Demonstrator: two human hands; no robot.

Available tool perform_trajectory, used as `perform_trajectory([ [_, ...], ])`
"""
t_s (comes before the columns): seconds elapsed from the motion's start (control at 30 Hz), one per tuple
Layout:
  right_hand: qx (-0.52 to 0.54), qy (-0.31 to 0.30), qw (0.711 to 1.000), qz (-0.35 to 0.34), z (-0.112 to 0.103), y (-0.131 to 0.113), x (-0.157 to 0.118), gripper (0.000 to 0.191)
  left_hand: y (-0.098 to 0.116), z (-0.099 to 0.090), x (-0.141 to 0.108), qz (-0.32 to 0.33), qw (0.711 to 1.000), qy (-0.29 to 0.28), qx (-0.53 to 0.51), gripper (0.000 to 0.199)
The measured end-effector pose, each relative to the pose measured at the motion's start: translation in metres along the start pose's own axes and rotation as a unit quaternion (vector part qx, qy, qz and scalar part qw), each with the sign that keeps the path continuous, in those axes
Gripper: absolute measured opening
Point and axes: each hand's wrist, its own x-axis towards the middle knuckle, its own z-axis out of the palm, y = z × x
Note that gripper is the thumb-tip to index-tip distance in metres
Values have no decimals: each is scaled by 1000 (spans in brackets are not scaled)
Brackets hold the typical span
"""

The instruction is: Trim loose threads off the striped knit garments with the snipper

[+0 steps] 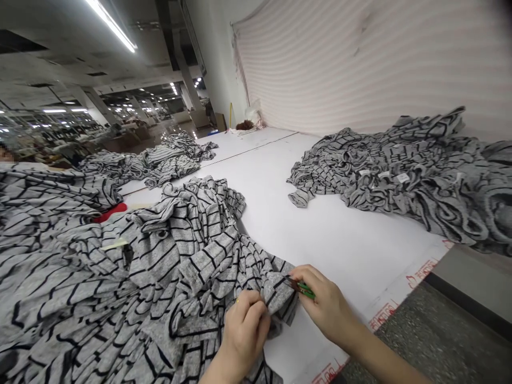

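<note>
My right hand (320, 301) is closed round small thread snips with green handles (306, 289). The dark blades of the snips lie against the edge of a grey garment with black stripes (276, 290). Just to the left, my left hand (246, 325) pinches the same striped fabric between bent fingers. The garment spreads left into a large rumpled heap of like striped cloth, and its folds hide where one piece ends and another begins.
A second heap of striped garments (384, 165) with white labels lies at the right of the white table (264, 186). Another pile (160, 160) sits farther back left. Something red (112, 212) pokes from the near heap. The table's taped edge (384, 314) runs along the right, with floor beyond.
</note>
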Motion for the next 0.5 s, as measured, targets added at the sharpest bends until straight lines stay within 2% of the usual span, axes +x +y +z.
perform_trajectory([
  [0.07, 4, 2, 1000, 24, -1, -2, 4, 18, 2, 0, 2, -44, 998, -1, -51, 13],
  [0.17, -13, 23, 998, 54, 1, 0, 10, 10, 8, 0, 9, -189, 966, -21, -175, 2],
  [0.27, -31, 3, 998, 59, 1, 2, 13, 7, 9, 0, 15, -319, 912, -37, -255, 22],
  [0.37, -11, -57, 997, 46, -5, -2, 13, 4, 7, -1, 17, -345, 887, -43, -306, 28],
  [0.5, -43, -111, 993, 9, -10, -12, 11, 20, 7, -2, 19, -345, 879, -56, -324, 33],
])
